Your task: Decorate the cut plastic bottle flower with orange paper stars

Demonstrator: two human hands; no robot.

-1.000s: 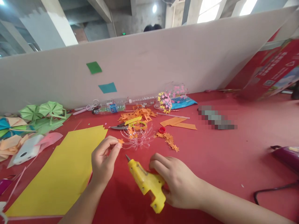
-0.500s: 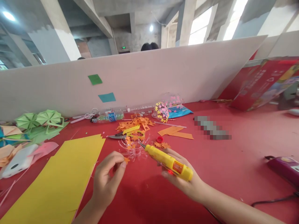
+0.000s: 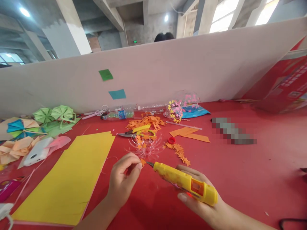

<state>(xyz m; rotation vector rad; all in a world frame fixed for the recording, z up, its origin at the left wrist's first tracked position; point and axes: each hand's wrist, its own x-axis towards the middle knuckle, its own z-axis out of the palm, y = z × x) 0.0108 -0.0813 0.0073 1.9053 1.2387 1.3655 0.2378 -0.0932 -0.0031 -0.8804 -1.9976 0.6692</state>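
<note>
Between thumb and forefinger, my left hand (image 3: 124,177) pinches a small orange paper star (image 3: 143,162). A yellow hot glue gun (image 3: 184,180) is in the grip of my right hand (image 3: 203,201), its metal nozzle beside the star; I cannot tell whether they touch. Just beyond my hands lies a clear plastic piece cut into curling strips (image 3: 148,150), with orange stars on its left part. Several loose orange stars (image 3: 178,150) form a trail to the right, near a red bottle cap (image 3: 171,140).
Yellow paper sheets (image 3: 69,175) lie at left, near a white device (image 3: 38,151) and folded paper umbrellas (image 3: 62,112). Scissors (image 3: 126,135), a yellow cutter (image 3: 141,128) and orange scraps (image 3: 150,121) sit ahead. Behind are a labelled bottle (image 3: 121,114) and a white partition (image 3: 148,73).
The glue gun's nozzle has come down from over the clear plastic piece to the star in my left hand. The view has shifted, so things sit further right.
</note>
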